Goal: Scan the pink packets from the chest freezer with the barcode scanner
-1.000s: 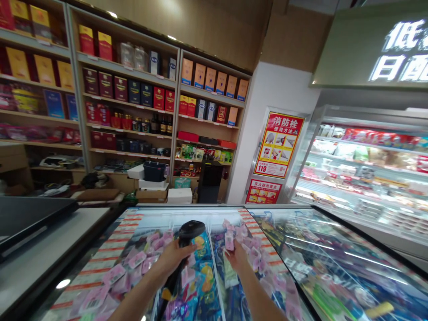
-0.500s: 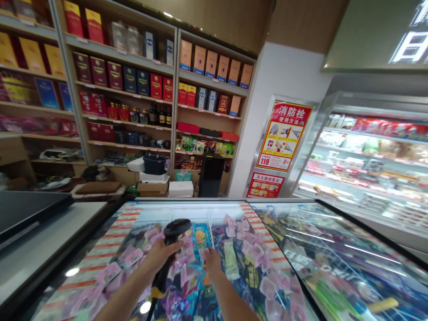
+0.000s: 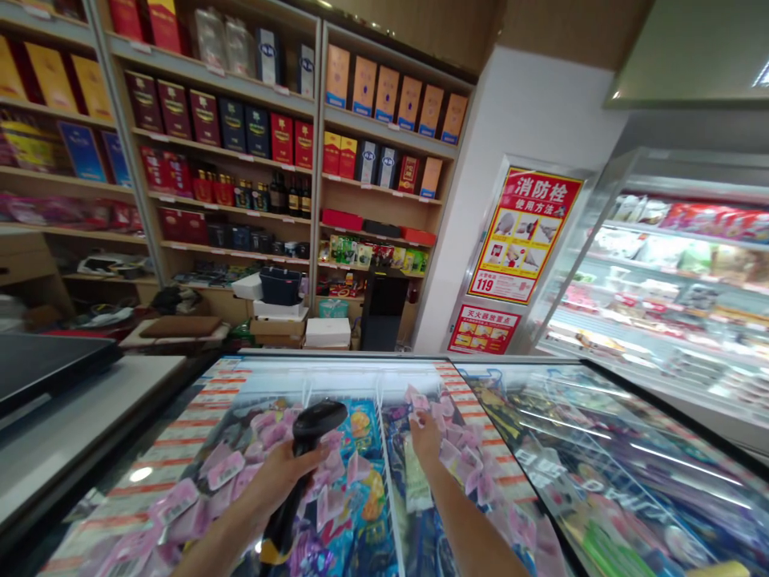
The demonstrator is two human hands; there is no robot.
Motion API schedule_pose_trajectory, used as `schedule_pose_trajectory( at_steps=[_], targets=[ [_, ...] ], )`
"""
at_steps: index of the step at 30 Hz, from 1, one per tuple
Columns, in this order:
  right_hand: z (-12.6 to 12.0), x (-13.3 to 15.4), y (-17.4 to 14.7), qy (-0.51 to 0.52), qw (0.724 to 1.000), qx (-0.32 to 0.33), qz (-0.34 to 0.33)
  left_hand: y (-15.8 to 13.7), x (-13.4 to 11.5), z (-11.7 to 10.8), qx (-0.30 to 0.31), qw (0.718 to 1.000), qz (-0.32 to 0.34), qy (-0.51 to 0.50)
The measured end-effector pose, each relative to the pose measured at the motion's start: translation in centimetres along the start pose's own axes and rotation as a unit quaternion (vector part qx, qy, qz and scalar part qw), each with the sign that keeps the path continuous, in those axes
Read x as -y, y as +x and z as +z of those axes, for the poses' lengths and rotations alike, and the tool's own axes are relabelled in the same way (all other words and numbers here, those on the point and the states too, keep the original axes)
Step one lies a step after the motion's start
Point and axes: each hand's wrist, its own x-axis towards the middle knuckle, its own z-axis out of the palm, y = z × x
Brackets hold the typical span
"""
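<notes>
In my left hand (image 3: 288, 471) is a black handheld barcode scanner (image 3: 320, 418), its head up and its handle slanting down past my wrist. My right hand (image 3: 427, 439) reaches over the right part of the glass-topped freezer (image 3: 336, 365), fingers pinched at a small pink label. Around it lie more pink labels (image 3: 469, 463) in a loose band. Another cluster of pink labels (image 3: 226, 471), some with barcodes, spreads left of the scanner. Blue snack packets (image 3: 373, 493) show under the glass between my hands. A pale green packet (image 3: 416, 481) shows beside my right forearm.
A second glass-topped freezer (image 3: 606, 457) adjoins on the right. A dark flat-topped device (image 3: 54, 369) stands on a white counter (image 3: 129, 417) at left. Shelves of boxed bottles (image 3: 240, 132), a red fire-hydrant notice (image 3: 525, 236) and a lit display fridge (image 3: 666, 280) are behind.
My right hand has moved right and farther away, from over the blue packets to the right-hand pink labels. My left hand keeps the scanner in nearly the same place. The view has shifted slightly.
</notes>
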Motion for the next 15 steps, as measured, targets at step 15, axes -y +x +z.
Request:
schedule_pose_trajectory(
  at_steps=[15],
  targets=[
    [0.1,0.8,-0.4,-0.04,0.993,0.077,-0.074,-0.9,-0.6,1.0,0.002,0.999,0.013,0.029]
  ],
)
